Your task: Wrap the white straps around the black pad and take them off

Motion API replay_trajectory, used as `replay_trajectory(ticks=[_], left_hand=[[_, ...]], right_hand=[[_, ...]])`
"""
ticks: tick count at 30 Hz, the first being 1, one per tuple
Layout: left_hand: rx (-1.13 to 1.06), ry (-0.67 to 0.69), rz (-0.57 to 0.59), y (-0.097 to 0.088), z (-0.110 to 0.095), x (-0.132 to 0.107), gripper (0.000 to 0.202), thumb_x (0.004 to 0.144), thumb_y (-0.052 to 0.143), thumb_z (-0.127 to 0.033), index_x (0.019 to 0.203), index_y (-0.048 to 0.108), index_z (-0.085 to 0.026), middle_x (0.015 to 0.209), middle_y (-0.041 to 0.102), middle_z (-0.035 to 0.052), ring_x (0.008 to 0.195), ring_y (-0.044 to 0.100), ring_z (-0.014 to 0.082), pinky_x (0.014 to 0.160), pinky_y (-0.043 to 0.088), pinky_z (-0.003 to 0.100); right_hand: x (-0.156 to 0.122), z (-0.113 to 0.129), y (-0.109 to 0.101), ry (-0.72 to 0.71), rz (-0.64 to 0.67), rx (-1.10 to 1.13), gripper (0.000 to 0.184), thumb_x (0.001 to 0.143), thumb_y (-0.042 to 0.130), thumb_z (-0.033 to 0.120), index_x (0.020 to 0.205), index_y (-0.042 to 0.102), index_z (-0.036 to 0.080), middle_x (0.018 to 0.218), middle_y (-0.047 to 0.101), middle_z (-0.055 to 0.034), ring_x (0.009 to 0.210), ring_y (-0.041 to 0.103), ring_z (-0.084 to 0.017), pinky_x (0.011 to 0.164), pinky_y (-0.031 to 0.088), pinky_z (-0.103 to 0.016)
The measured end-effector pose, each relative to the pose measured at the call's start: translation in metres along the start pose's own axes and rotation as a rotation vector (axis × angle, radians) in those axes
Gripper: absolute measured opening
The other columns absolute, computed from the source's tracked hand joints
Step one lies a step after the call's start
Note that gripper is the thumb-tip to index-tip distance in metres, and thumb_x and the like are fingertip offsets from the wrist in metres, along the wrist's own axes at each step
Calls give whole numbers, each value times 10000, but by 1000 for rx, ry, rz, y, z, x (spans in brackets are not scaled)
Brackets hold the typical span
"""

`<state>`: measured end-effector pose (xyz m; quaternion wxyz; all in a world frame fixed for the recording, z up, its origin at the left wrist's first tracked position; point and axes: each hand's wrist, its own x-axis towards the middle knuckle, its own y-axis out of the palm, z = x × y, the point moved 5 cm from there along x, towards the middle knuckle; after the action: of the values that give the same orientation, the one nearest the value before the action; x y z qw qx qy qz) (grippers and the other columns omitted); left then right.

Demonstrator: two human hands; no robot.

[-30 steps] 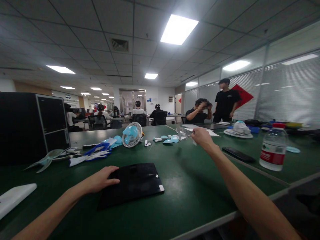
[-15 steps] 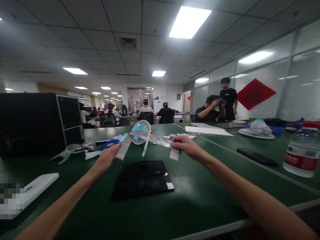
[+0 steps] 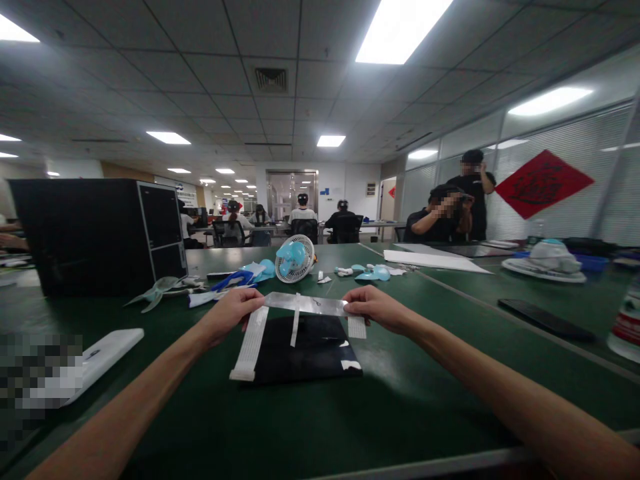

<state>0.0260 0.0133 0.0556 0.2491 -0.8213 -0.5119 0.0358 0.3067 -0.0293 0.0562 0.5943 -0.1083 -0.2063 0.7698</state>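
Observation:
Between both hands a translucent silvery strip [image 3: 320, 305] is stretched above the table. My left hand [image 3: 234, 312] pinches its left end and my right hand [image 3: 373, 307] pinches its right end. White ribbed flat ribbons hang from it: a long ribbon [image 3: 252, 339] at the left, a narrow one [image 3: 295, 327] near the middle and a short one [image 3: 357, 327] under my right fingers. Below and behind these lies a flat black panel [image 3: 315, 360] with white patches at its right corner, partly covered by the ribbons.
Beyond my hands stands a small fan [image 3: 295, 259] with blue blades, among blue and white scraps [image 3: 375, 272]. A large black case [image 3: 95, 240] stands left, a white device [image 3: 107, 357] nearer. A phone [image 3: 545, 319] and bottle [image 3: 625, 323] are right. People sit farther back.
The strip has come down and nearer, from in front of the fan to over the black panel, and is straighter now. My view has turned slightly left. Both hands keep their hold.

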Motion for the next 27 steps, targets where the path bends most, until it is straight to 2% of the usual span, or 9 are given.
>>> replay_trajectory(ticks=[4,8,11,14,19,23,27], left_hand=[[-114,-139,239,7,6,-6,294,738,602,-428,788,568,-140,611,550,-45,463,461,56,426,327,187],[-41,-259,559,19,21,-13,272,728,630,-404,760,577,-139,599,608,-13,485,541,79,452,371,191],[50,-317,663,26,35,-14,246,724,637,-385,742,584,-145,595,623,-6,493,563,93,465,392,203],[127,-334,678,29,43,-13,248,730,627,-394,757,601,-149,598,624,-3,510,571,104,478,398,213],[241,-314,633,30,46,-10,290,699,632,-449,706,603,-160,588,595,-8,491,527,102,466,367,220],[320,-287,587,29,47,-8,307,666,631,-476,655,587,-172,532,528,-31,445,452,92,425,299,212],[394,-268,549,28,50,-6,268,657,630,-449,666,606,-182,539,519,-34,480,449,107,456,300,225]], right_hand=[[-3,-6,3,79,76,27,271,671,666,320,834,607,111,647,537,25,504,431,-49,427,276,-178],[-10,-10,14,204,224,-90,209,665,654,261,801,600,112,671,553,21,550,467,-64,466,320,-182],[-12,-15,22,242,276,-199,161,677,622,212,801,599,112,680,547,20,574,478,-74,478,344,-186],[-10,-22,26,236,283,-278,156,694,605,205,823,604,116,706,555,15,587,480,-78,490,363,-191],[-4,-31,25,195,235,-445,192,717,614,254,863,634,132,731,593,5,602,504,-88,523,382,-204],[-2,-33,25,179,220,-547,221,721,626,279,895,656,147,792,633,-12,690,561,-126,599,419,-234],[-2,-34,24,154,196,-606,235,726,628,310,899,662,155,859,646,-23,763,579,-148,640,430,-249]])
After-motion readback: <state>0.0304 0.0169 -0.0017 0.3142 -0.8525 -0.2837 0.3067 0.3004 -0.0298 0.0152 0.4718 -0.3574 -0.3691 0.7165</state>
